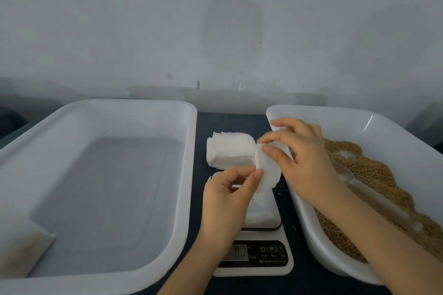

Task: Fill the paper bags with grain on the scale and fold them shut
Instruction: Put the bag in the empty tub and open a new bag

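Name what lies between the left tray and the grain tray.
Head view: the bag stack, the scale, and one bag pinched by left hand and right hand.

The left tray [190,151] and the right tray [311,109] were white plastic, smooth with a soft gloss. The grain [374,170] in the right one looked tan, dry and rough-textured. A paper bag [268,175] and the stack of bags [230,151] were thin white paper, matt and slightly fibrous. The scale [288,267] was smooth white plastic with a glossy black panel [271,255]. The table cover [239,118] was dark and matt, possibly cloth.
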Tool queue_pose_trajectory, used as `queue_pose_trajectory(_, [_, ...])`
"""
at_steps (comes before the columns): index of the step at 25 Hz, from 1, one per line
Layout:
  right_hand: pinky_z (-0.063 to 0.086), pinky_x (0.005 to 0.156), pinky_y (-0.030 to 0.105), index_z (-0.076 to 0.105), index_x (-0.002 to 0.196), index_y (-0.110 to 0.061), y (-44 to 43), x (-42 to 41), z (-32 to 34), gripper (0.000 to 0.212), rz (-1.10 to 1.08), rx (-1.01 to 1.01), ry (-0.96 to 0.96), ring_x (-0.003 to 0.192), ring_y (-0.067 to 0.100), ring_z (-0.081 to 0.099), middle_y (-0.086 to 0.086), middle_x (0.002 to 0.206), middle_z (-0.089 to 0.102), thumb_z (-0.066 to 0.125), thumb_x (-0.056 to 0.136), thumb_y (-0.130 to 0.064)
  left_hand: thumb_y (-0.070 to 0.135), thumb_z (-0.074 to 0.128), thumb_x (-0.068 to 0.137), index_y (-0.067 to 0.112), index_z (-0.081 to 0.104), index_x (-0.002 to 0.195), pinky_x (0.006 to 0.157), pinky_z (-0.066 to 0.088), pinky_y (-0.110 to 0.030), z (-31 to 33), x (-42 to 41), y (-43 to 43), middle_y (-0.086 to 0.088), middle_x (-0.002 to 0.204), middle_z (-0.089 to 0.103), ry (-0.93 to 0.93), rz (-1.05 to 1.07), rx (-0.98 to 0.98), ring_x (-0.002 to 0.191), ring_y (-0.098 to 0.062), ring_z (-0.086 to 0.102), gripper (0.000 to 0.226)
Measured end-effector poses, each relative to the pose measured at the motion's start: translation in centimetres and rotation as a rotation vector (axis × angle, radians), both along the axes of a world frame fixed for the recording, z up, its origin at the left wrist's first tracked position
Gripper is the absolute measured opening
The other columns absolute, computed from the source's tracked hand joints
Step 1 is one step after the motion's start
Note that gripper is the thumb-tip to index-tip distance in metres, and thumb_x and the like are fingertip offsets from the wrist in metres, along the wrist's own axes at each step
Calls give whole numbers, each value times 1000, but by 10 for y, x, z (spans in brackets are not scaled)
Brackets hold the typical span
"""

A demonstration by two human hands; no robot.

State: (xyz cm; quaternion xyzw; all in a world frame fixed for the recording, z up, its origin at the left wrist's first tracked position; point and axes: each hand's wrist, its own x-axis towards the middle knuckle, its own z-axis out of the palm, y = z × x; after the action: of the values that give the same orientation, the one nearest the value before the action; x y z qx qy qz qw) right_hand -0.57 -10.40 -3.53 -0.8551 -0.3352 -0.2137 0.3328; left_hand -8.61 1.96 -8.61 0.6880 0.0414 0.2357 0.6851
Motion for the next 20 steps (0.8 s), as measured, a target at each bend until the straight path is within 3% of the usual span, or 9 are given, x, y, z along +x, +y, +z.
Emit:
queue_pose_trajectory(3, [41,76,9,58,97,-34,-1,-1,1,15,17,118,107,92,-4,49,-18,100,54,62,84,-36,24,70,81,19,75,84,64,49,-13,-1,1,2,5,77,72,40,-32,-149,68,-2,63,7])
queue_pose_trajectory(5, [48,72,11,60,91,-33,0,-4,1,10,111,153,264,85,-4,59,-17,88,63,62,83,-39,32,72,75,21,74,79,65,49,-17,-1,1,4,2,74,69,49,-54,-211,65,-8,59,12])
queue_pose_trajectory(8, [53,74,19,64,90,-33,4,-9,0,15,226,111,454,82,-1,65,-17,86,68,64,80,-43,37,71,70,22,73,74,65,50,-18,-3,2,4,0,72,68,7,-62,-192,65,-9,58,16])
queue_pose_trajectory(14, [52,74,14,68,87,-32,2,-8,2,7,261,111,542,82,-3,66,-18,85,71,69,81,-34,34,70,70,22,72,71,66,52,-20,-6,4,5,0,73,68,-16,-55,-142,68,-11,61,12])
queue_pose_trajectory(17, [53,77,21,69,87,-30,1,-6,3,7,300,153,637,81,2,68,-13,85,72,69,81,-31,32,69,72,23,72,70,65,50,-19,-5,4,4,1,74,68,-13,-114,-213,70,-9,61,9])
queue_pose_trajectory(20, [55,79,27,70,89,-25,1,-5,4,7,311,213,717,80,7,70,-8,85,73,68,82,-27,35,68,73,14,71,78,69,52,-22,-6,5,5,-11,86,68,22,-173,-345,79,-17,64,22])
